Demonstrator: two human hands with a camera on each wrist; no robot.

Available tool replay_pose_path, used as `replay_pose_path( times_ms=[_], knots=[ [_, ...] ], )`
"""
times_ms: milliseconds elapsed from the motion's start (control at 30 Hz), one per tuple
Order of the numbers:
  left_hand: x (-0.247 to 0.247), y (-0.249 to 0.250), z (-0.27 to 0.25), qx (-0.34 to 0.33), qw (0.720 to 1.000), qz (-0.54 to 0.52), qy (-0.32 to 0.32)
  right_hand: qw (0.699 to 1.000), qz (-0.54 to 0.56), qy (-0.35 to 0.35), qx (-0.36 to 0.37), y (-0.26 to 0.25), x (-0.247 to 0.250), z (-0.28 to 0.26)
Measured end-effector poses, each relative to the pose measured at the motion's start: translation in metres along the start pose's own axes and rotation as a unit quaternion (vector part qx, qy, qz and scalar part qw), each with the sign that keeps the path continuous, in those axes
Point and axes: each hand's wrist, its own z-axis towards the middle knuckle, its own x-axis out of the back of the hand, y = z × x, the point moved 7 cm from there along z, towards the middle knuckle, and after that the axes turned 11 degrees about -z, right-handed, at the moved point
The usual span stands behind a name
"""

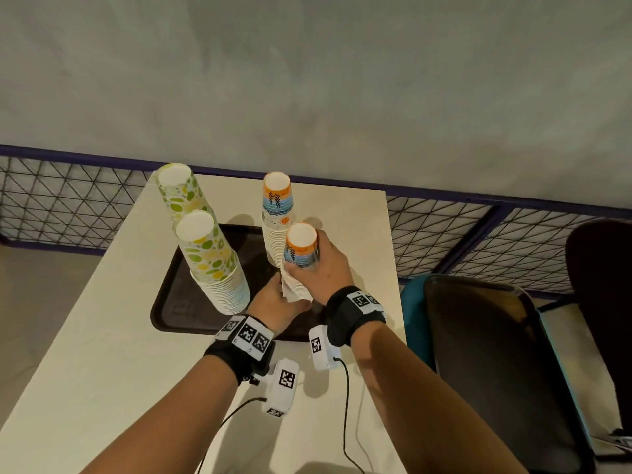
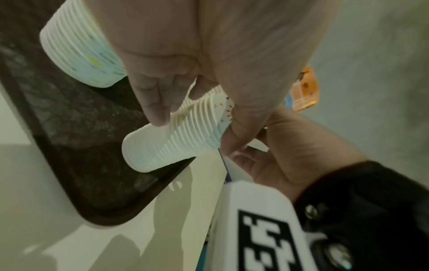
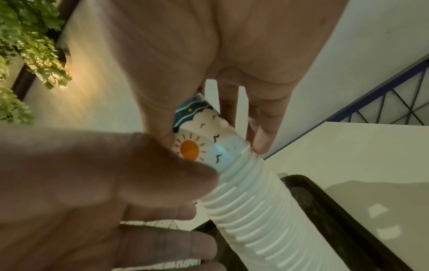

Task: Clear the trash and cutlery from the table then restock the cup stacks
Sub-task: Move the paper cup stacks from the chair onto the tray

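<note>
Four stacks of inverted paper cups concern us on the dark brown plastic tray, which sits toward the far edge of the pale rectangular table. Two green-and-yellow dotted stacks stand at the tray's left side. One tall orange-and-blue sun-print stack stands at its far right. We note the fourth, a shorter sun-print stack, held tilted near the tray's right edge. Our right hand curls round its printed top cup. Our left hand pinches the ribbed white rims lower down. In our judgement its base is only partly seated. A loose grip could let nested cups slide apart. Swinging it carelessly could topple the tall neighbour just beside it.
</note>
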Motion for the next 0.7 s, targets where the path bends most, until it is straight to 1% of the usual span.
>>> replay_pose_path(
  times_ms=[67,100,200,267,333,400,500,567,600,700],
  knots=[
    [0.006,0.006,-0.009,0.0,1.0,0.013,0.022,1.0,0.0,-0.007,0.001,-0.002,0.0,0.0],
    [0.01,0.013,-0.016,-0.013,0.999,0.028,0.035,1.0,0.001,-0.01,0.002,-0.003,0.001,-0.001],
    [0.021,0.04,-0.032,-0.094,0.995,0.024,0.031,1.0,0.017,-0.014,0.0,-0.005,0.004,-0.005],
    [0.032,0.059,-0.041,-0.119,0.992,0.01,0.028,0.999,0.032,-0.014,0.0,-0.008,0.011,-0.01],
    [0.049,0.088,-0.046,-0.143,0.988,0.011,0.051,0.999,0.044,-0.014,-0.002,-0.011,0.021,-0.014],
    [0.068,0.128,-0.054,-0.183,0.98,0.021,0.08,0.999,0.04,-0.003,-0.002,-0.016,0.031,-0.017],
    [0.095,0.178,-0.042,-0.219,0.968,0.035,0.12,0.999,0.017,0.031,0.01,-0.029,0.044,-0.016],
    [0.104,0.203,-0.021,-0.226,0.959,0.099,0.138,0.999,-0.003,0.036,0.025,-0.037,0.044,-0.012],
    [0.104,0.212,-0.008,-0.216,0.956,0.146,0.138,0.999,-0.019,0.033,0.035,-0.041,0.041,-0.011],
    [0.092,0.213,0.035,-0.146,0.94,0.293,0.098,0.997,-0.065,0.006,0.049,-0.045,0.027,-0.008]
  ],
)
